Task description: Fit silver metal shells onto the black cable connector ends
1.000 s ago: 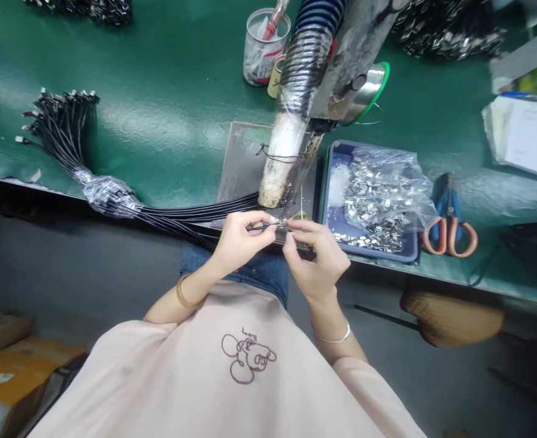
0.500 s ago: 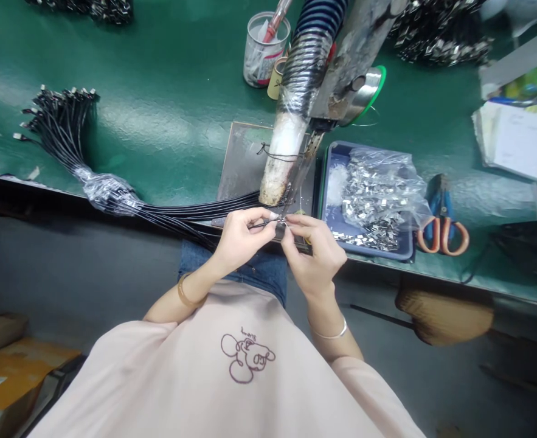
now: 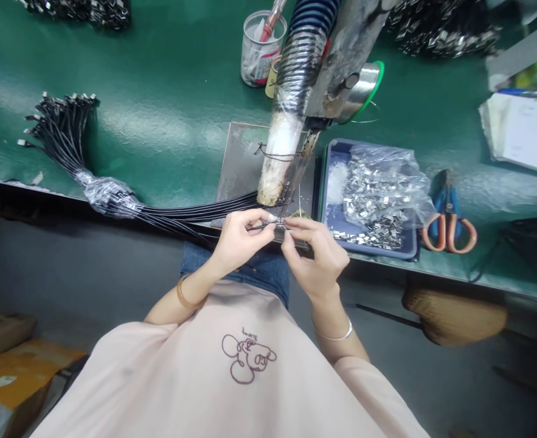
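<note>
My left hand (image 3: 245, 237) pinches the end of a black cable just below the soldering iron tip. My right hand (image 3: 314, 246) faces it, thumb and fingertips pinched close to a tiny metal connector (image 3: 281, 222) at the cable end; how much of it the fingers hold is too small to make out. Over both hands slants the soldering iron (image 3: 302, 155), beside a taped hose (image 3: 280, 146). To the left runs a bundle of black cables (image 3: 172, 213), wrapped in plastic film (image 3: 110, 194), its far ends fanned out with small plugs.
A blue tray (image 3: 407, 252) of small metal connector shells (image 3: 377, 207) stands right of my hands, with orange-handled pliers (image 3: 448, 228) beside it. A solder spool (image 3: 363, 91), a plastic cup (image 3: 252, 55) and papers (image 3: 530, 128) lie farther back. The table's front edge runs below my hands.
The dark piece seen between my fingertips half a second ago no longer shows there. My right fingers have shifted very slightly; the left hand holds nearly the same place.
</note>
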A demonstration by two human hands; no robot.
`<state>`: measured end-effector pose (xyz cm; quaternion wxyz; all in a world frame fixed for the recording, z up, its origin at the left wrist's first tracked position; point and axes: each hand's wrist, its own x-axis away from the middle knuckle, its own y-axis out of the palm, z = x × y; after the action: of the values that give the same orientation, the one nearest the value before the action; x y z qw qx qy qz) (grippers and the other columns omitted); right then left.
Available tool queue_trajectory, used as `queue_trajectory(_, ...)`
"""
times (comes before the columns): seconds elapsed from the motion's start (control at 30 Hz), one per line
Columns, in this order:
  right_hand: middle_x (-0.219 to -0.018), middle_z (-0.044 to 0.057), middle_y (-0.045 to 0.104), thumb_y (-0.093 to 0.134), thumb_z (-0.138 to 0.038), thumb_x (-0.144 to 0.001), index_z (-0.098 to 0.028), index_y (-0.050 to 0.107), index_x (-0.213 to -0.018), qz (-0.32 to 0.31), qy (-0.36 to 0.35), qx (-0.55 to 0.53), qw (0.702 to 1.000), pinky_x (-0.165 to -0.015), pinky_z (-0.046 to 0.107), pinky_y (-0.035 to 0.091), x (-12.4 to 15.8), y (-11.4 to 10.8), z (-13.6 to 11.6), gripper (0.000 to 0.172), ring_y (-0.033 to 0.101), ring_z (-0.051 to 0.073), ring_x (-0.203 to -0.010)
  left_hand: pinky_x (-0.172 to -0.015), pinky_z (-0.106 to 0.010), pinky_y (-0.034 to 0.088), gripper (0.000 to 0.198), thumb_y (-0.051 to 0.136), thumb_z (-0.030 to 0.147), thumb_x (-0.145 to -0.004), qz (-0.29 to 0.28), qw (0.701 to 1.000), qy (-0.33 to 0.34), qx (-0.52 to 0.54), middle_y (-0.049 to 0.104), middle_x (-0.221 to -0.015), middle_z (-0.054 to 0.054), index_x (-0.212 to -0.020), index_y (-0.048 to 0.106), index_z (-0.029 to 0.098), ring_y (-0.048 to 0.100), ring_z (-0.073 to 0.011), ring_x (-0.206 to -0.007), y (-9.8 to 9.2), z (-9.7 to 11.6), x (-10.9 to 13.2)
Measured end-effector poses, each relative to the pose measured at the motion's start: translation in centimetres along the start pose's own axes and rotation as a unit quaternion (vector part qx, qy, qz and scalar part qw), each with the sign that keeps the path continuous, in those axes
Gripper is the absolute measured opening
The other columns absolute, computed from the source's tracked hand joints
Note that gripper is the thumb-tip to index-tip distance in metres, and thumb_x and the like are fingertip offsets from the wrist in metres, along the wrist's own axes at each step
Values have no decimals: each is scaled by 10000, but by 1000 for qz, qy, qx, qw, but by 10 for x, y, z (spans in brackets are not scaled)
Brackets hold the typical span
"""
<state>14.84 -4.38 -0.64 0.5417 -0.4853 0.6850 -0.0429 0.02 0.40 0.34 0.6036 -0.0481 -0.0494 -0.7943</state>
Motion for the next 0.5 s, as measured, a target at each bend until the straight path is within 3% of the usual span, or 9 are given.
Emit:
queue_trajectory(0.3, -940, 51, 780, 675, -73, -851, -233, 581, -859, 18, 5, 0, 1000, -729, 286, 634, -5, 1, -3, 185, 767, 171, -844, -494, -204, 287, 124, 686, 267, -707, 12, 1000, 26, 5, 346, -528, 80, -733, 686, 146, 262, -64, -507, 1, 1, -1)
queue_trajectory(0.5, -959, 48, 784, 674, -76, -844, -239, 578, -853, 4, -11, 5, 1000, -707, 282, 630, 0, -1, 0, 189, 767, 169, -813, -486, -196, 266, 137, 661, 281, -707, -11, 1000, 17, -21, 329, -529, 79, -719, 661, 145, 247, -64, -509, 1, -2, 0)
